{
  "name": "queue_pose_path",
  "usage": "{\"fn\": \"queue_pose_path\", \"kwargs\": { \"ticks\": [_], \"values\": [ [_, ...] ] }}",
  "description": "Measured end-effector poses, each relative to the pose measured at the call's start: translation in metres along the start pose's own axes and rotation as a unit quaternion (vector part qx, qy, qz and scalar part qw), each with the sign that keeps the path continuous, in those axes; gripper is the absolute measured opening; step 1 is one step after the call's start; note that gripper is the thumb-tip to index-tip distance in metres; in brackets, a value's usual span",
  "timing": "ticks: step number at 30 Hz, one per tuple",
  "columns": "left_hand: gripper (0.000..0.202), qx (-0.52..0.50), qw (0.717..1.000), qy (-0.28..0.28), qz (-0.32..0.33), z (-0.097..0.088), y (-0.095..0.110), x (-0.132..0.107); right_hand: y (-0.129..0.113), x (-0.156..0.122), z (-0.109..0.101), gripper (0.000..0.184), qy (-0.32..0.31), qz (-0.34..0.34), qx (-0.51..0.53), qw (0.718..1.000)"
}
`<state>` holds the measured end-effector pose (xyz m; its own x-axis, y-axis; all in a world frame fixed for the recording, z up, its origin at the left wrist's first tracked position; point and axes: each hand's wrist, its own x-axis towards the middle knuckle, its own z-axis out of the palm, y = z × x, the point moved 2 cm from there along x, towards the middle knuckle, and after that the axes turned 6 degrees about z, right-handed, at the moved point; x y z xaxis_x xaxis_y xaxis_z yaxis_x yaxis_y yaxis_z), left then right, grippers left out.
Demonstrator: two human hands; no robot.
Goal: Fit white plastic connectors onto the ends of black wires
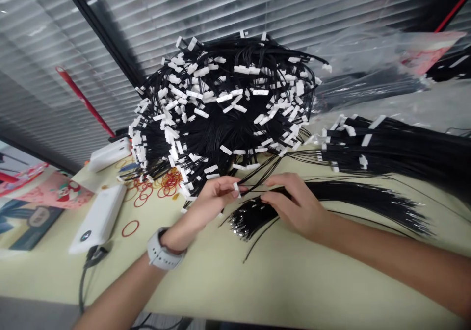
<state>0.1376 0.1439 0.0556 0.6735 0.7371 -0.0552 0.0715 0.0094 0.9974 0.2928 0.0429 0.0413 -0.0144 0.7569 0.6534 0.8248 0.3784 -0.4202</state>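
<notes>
My left hand (pixel 213 195), with a grey watch on its wrist, pinches a small white connector (pixel 236 187) at its fingertips. My right hand (pixel 294 202) faces it, fingers closed on thin black wires that run toward the connector. Just under both hands lies a bundle of loose black wires (pixel 331 200) with bare metal ends fanned out to the left. Behind the hands rises a big heap of black wires with white connectors (pixel 224 114).
A second sheaf of connector-tipped wires (pixel 397 146) lies at the right, with clear plastic bags (pixel 371 70) behind it. Red rubber bands (pixel 154 185) are scattered at the left beside two white power banks (pixel 99 217). Closed blinds fill the background.
</notes>
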Motion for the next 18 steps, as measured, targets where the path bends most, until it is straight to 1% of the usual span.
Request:
{"fn": "queue_pose_path", "kwargs": {
  "ticks": [3,4,5,9,11,14,18],
  "values": [
    [0.018,0.003,1.0,-0.014,-0.007,0.003,0.002,-0.002,-0.005,0.0,0.004,0.017,-0.035,-0.013,0.049,0.998],
    [0.018,0.009,1.0,-0.019,-0.008,0.004,0.002,-0.002,-0.005,0.001,0.005,0.016,-0.045,-0.007,0.069,0.997],
    [0.018,0.018,0.999,-0.028,-0.007,0.005,0.002,-0.003,-0.003,0.003,0.006,0.015,-0.052,0.012,0.09,0.994],
    [0.019,0.042,0.997,-0.063,0.0,0.009,0.002,-0.005,0.006,0.009,0.009,0.011,-0.085,0.136,0.164,0.973],
    [0.02,0.037,0.997,-0.069,-0.006,0.009,0.001,-0.006,0.009,0.01,0.009,0.01,-0.11,0.17,0.175,0.963],
    [0.021,0.029,0.997,-0.07,-0.017,0.008,0.0,-0.006,0.01,0.01,0.009,0.009,-0.126,0.164,0.181,0.961],
    [0.021,0.024,0.997,-0.065,-0.019,0.007,0.0,-0.006,0.009,0.009,0.01,0.009,-0.124,0.142,0.179,0.965]
  ]
}}
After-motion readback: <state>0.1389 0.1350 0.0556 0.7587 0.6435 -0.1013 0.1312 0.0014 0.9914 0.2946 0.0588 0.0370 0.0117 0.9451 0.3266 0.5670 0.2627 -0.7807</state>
